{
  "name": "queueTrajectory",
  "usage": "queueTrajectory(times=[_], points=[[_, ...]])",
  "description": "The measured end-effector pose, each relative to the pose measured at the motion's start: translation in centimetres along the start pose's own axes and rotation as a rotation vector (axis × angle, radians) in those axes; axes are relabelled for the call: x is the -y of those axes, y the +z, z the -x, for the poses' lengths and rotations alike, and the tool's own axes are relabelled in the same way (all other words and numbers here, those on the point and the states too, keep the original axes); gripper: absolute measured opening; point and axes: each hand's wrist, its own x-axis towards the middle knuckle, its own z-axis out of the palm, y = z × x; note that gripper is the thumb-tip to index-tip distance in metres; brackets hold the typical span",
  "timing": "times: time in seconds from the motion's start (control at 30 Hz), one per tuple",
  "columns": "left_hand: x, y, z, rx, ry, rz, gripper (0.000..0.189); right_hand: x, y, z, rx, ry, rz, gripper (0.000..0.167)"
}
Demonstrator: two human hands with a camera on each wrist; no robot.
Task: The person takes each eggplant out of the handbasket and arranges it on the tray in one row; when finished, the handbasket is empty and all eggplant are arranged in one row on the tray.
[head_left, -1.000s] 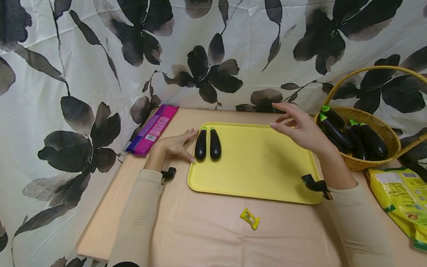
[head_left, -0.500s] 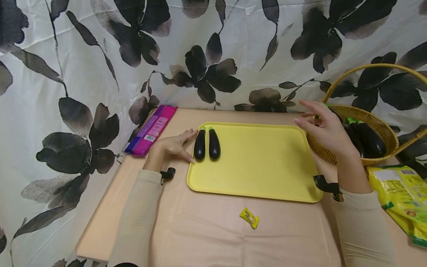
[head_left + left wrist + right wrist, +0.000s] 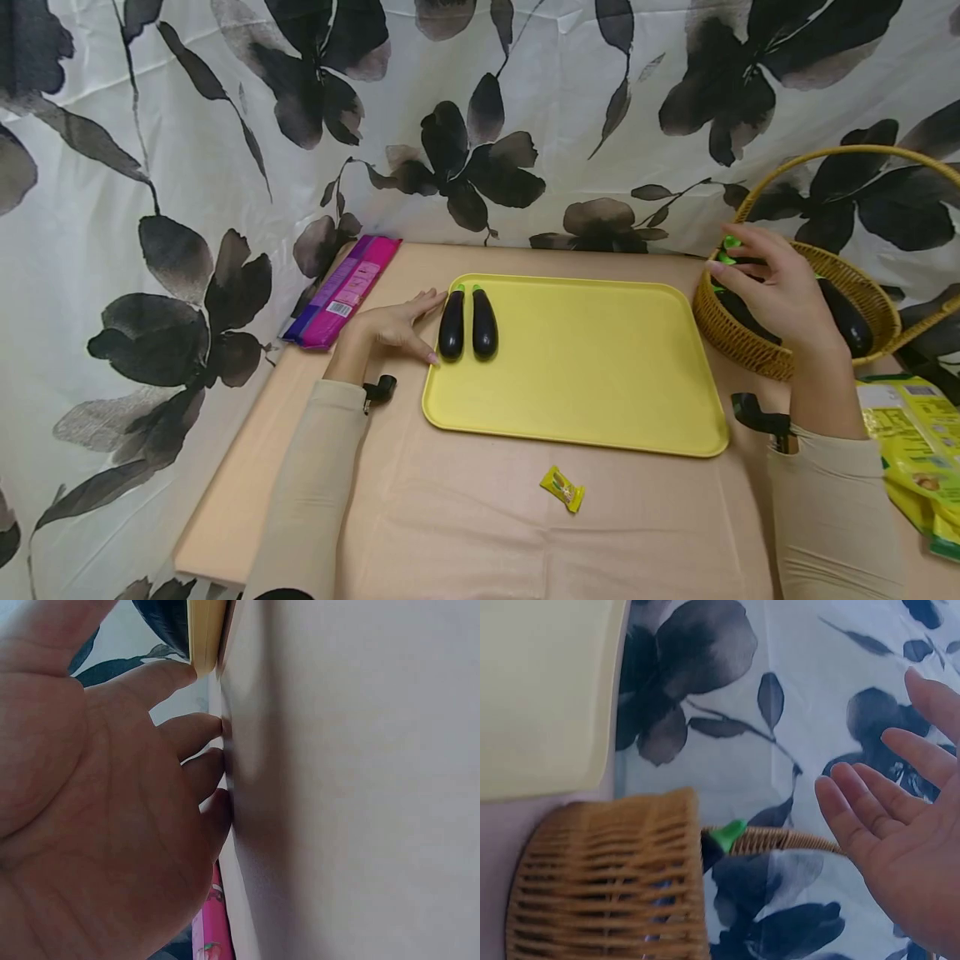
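My left hand (image 3: 393, 325) rests at the left edge of a yellow tray (image 3: 585, 367), fingers extended. In the left wrist view a fingertip touches the tray's rim (image 3: 204, 637), and the other fingertips meet the tabletop. Two small dark eggplants, one (image 3: 452, 325) nearer the hand and another (image 3: 484, 325) beside it, lie side by side on the tray. Over a wicker basket (image 3: 738, 342) hovers my right hand (image 3: 780, 287), fingers loosely spread and holding nothing. It partly hides the eggplants inside; one (image 3: 846, 321) shows at the right. The right wrist view shows a green eggplant stem (image 3: 727, 836) above the basket's rim.
A pink and purple packet (image 3: 345, 292) lies left of the tray. In front is a small yellow-wrapped sweet (image 3: 562, 489). A yellow-green bag (image 3: 911, 450) lies at the right, below the basket. The basket's tall handle (image 3: 847, 152) arches over it. A floral curtain (image 3: 570, 125) hangs behind the table.
My right hand has moved right, from above the tray's far right corner to over the basket. The left hand and the two eggplants on the tray have stayed put.
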Motion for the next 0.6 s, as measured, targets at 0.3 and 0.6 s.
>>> queueTrajectory(times=[0.3, 0.6], points=[[-0.1, 0.0, 0.1, 0.0, 0.006, 0.004, 0.135, -2.5, -0.8, 0.0, -0.016, 0.076, 0.18, 0.061], [0.1, -0.1, 0.0, 0.002, 0.005, 0.001, 0.135, -5.3, -0.5, -0.4, 0.052, 0.149, 0.212, 0.061]])
